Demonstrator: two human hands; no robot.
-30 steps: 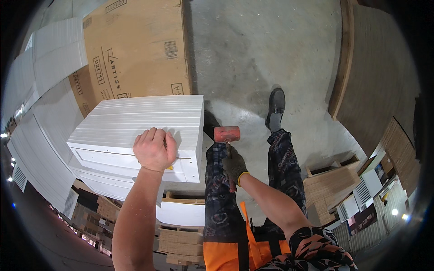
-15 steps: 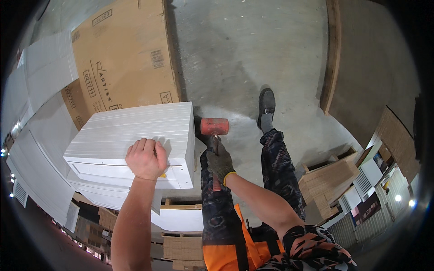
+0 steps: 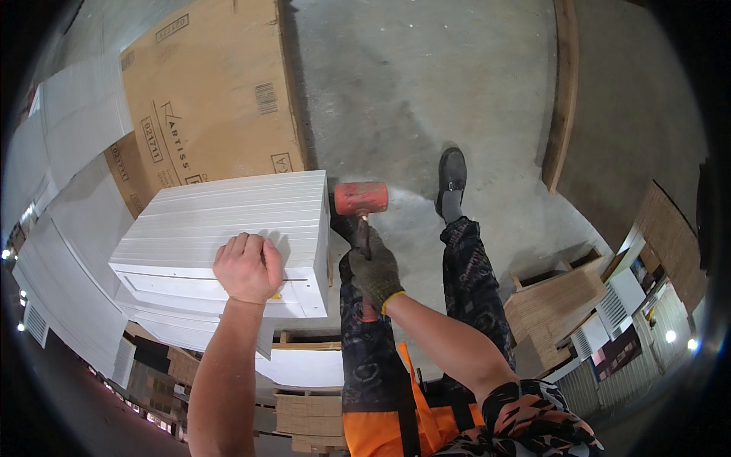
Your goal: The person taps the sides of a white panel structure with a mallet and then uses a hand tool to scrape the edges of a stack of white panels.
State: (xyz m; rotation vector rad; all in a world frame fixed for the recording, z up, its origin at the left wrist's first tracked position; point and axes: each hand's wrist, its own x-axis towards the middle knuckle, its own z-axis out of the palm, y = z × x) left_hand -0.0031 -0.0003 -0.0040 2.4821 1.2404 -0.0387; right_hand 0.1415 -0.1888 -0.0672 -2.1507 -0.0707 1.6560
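My right hand (image 3: 373, 266), in a dark work glove with a yellow cuff, is closed around the handle of a mallet (image 3: 361, 198) with a red cylindrical head. The mallet head hovers just right of a stack of white grooved panels (image 3: 221, 207). My bare left hand (image 3: 247, 266) is a fist resting on the near top edge of that stack. A small yellow bit (image 3: 276, 296) shows beside the wrist; what the curled fingers hold, if anything, is hidden. Several small dark holes mark the stack's white near side.
Behind the stack lies a large brown cardboard box (image 3: 213, 91). More white panels (image 3: 65, 266) stand at the left. A wooden-edged board (image 3: 564, 91) lies at the far right, with a wooden pallet or crate (image 3: 552, 308) nearer. My shoe (image 3: 451, 171) is on the concrete floor.
My right hand has lifted the mallet slightly, its head now a little farther from me and tilted. The left hand stays on the stack, nearly unmoved.
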